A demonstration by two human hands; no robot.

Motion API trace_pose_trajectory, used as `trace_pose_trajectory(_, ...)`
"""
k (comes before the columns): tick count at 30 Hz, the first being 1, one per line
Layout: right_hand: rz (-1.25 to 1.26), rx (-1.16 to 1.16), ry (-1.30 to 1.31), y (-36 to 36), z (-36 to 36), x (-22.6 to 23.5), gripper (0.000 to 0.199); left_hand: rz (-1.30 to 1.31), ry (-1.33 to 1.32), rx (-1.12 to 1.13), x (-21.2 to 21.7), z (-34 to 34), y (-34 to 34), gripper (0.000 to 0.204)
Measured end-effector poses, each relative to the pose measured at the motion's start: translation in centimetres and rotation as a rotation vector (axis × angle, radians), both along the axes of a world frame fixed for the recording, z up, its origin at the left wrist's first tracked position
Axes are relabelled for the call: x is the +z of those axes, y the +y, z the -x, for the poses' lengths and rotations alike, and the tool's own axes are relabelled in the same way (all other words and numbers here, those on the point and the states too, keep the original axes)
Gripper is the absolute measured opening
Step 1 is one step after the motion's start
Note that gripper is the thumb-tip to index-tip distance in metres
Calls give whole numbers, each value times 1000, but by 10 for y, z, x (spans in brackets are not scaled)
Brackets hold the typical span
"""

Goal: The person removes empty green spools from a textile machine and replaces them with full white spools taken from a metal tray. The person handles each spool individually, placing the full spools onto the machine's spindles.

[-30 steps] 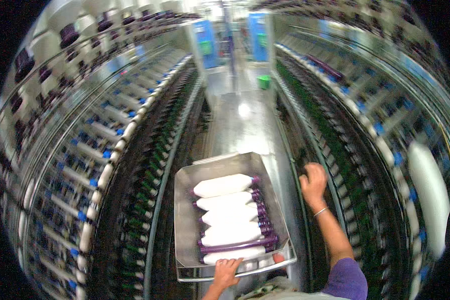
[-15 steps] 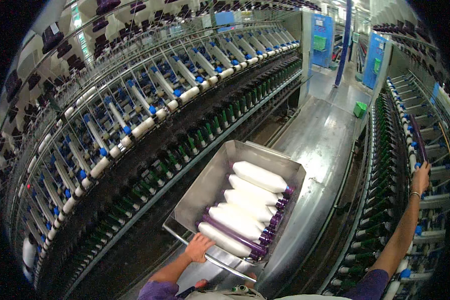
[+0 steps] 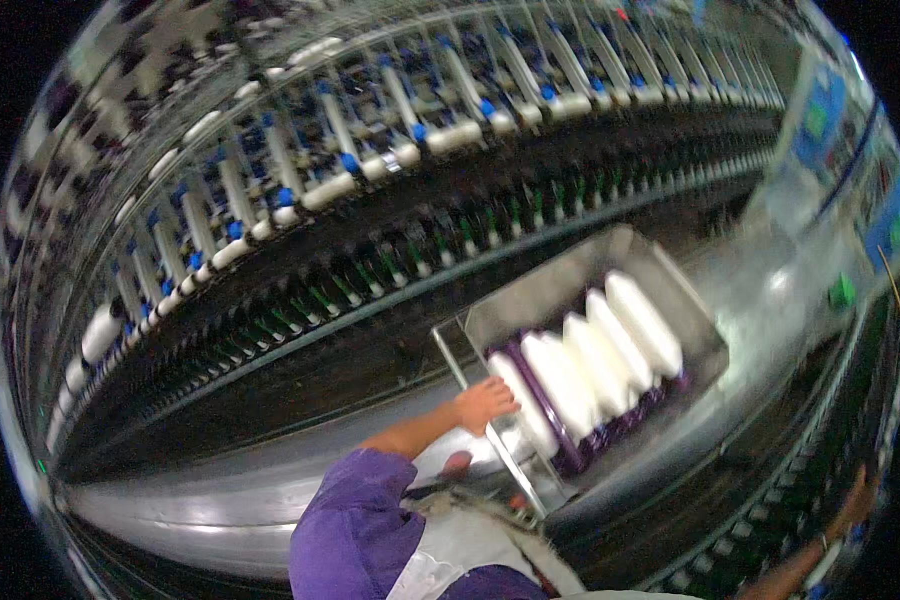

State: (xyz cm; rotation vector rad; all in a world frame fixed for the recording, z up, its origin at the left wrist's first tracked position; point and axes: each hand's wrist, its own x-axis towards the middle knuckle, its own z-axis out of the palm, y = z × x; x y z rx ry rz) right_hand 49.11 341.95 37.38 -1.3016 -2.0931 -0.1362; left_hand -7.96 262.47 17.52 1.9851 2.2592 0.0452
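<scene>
My left hand (image 3: 485,405) is closed over the handle bar (image 3: 511,462) of a metal cart (image 3: 708,350), its fingers reaching over the near rim. Inside the cart lie several white yarn bobbins (image 3: 642,318) on purple tubes, side by side. One bare purple tube (image 3: 543,395) is among them, near my left hand. At the far right edge, my right hand (image 3: 854,503) is stretched out beside the right-hand spinning frame (image 3: 770,520). It is smeared by motion and dark, so its fingers and anything in them cannot be made out.
A long spinning frame (image 3: 450,140) with white rollers, blue parts and a row of green-marked spindles (image 3: 440,258) runs along the left. A shiny metal floor (image 3: 230,495) lies between the frames. A green bin (image 3: 842,291) stands farther along the aisle, near blue panels (image 3: 820,105).
My view has swung left, so the cart appears farther right. The dark purple tube seen at my right hand earlier no longer shows. My left hand stays on the cart.
</scene>
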Motion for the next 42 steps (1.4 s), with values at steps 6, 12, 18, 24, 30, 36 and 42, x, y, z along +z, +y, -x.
trace_pose_trajectory(6,613,449,256,-324,217,-22,39,35,-65,33,-5,18,14,72)
trace_pose_trajectory(12,985,495,29,-477,357,-97,42,-89,-190,-15,-2,33,13,80)
trace_pose_trajectory(18,1078,732,-227,-513,397,-230,61,-130,-221,-44,-2,35,10,83)
trace_pose_trajectory(24,934,703,-524,-464,464,-315,80,14,-238,-39,-4,37,11,95)
trace_pose_trajectory(30,349,188,-245,-292,515,-357,60,81,-317,-16,-5,38,10,90)
trace_pose_trajectory(36,734,37,-742,-200,534,-364,64,-57,-270,20,-9,35,6,62)
trace_pose_trajectory(42,1433,254,-563,-209,505,-379,66,-17,-311,15,-4,36,5,58)
